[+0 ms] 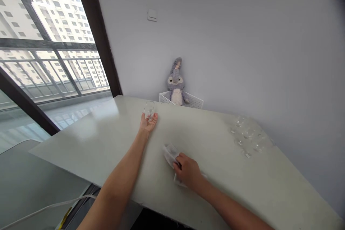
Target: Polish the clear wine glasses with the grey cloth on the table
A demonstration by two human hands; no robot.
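Note:
My left hand (149, 122) reaches out over the far side of the table, palm turned up. Its fingers curl around the lower part of a clear wine glass (149, 108), whose bowl rises above the hand. Nearer to me, my right hand (187, 169) is closed on a whitish, crumpled cloth (170, 153). Part of the cloth sticks out beyond the fingers, and another pale edge shows beneath the hand and wrist. Blur hides its exact material.
Several clear glasses (246, 134) are grouped at the table's right, close to the wall. Behind the far edge, a grey plush toy (176, 82) sits in a white perforated basket (198, 102). The pale table (107, 140) narrows toward a window at left. A white cable (54, 205) runs lower left.

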